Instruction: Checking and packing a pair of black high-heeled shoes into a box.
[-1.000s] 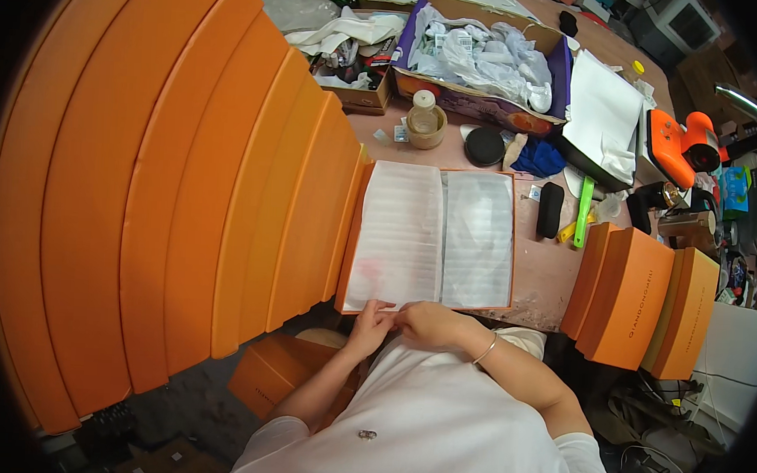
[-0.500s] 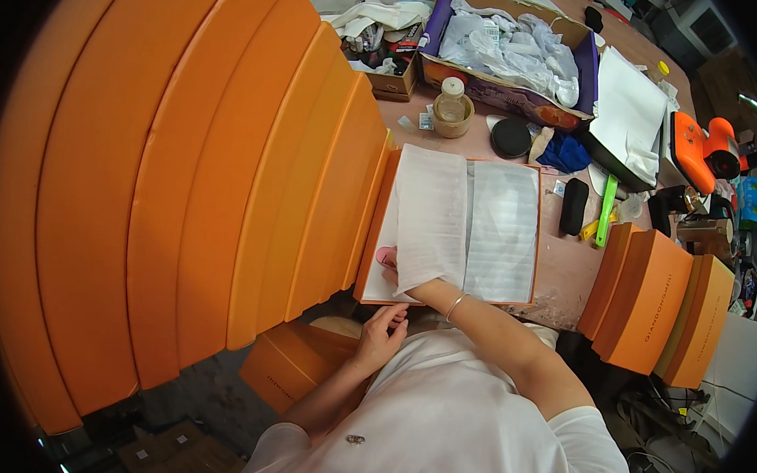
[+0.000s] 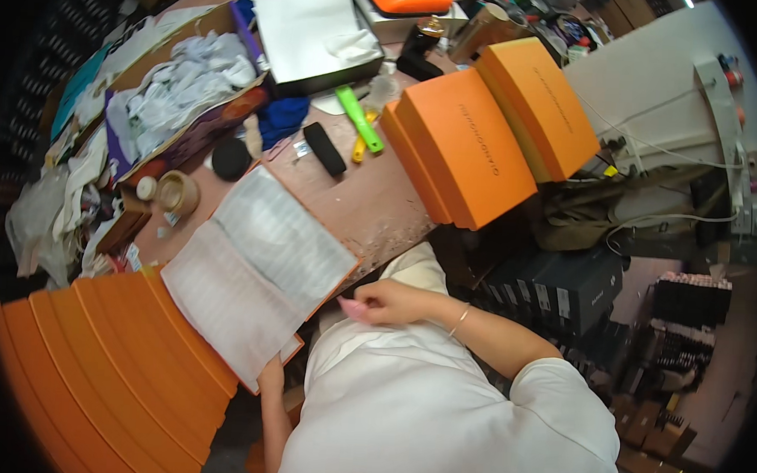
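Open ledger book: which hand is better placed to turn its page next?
Probably left: the left hand sits at the open ledger book's near edge. The right hand is off the table, pinching a small pink item.

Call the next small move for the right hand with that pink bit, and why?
Probably carry the small pink piece up onto the open orange box. The right hand pinches it just off the box's near corner, below the table edge, and the white tissue lining lies open. The left hand sits at the box's lower edge, seemingly steadying it.

Two orange boxes (image 3: 486, 148) at right, one open ledger (image 3: 257, 269).
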`<state>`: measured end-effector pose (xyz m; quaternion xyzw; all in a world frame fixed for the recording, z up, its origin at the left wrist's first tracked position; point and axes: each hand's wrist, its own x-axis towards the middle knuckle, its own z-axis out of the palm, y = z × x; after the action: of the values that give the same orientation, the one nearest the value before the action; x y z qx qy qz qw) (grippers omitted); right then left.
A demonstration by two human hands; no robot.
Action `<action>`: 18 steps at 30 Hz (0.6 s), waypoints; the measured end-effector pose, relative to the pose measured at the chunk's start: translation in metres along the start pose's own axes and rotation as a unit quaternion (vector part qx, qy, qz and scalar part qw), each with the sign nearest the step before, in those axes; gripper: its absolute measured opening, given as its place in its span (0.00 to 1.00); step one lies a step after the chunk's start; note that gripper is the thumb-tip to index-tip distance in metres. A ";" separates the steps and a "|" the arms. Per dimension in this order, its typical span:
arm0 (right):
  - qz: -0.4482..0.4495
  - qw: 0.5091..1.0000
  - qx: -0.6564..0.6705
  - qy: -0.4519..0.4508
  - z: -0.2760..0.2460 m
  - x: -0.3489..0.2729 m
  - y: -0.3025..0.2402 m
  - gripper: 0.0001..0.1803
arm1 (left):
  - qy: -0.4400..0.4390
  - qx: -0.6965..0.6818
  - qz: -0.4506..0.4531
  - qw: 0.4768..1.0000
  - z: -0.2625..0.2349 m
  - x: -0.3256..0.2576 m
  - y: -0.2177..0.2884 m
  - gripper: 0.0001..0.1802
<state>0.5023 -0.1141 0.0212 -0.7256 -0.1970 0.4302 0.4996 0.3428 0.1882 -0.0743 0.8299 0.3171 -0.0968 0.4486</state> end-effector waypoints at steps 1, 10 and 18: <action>0.060 0.992 0.086 0.066 -0.018 -0.031 0.033 0.10 | 0.001 0.029 -0.010 1.000 -0.003 0.013 0.002 0.24; 0.289 0.565 0.380 0.673 -0.082 -0.169 0.273 0.12 | -0.078 0.075 0.014 0.994 0.011 0.073 0.040 0.22; 0.062 0.919 -0.060 0.385 -0.054 -0.040 0.110 0.13 | -0.091 0.063 0.025 0.994 0.004 0.086 0.059 0.20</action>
<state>0.5087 -0.2192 -0.0536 -0.8745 0.0302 0.1350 0.4648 0.4470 0.1996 -0.0741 0.8521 0.2476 -0.1802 0.4244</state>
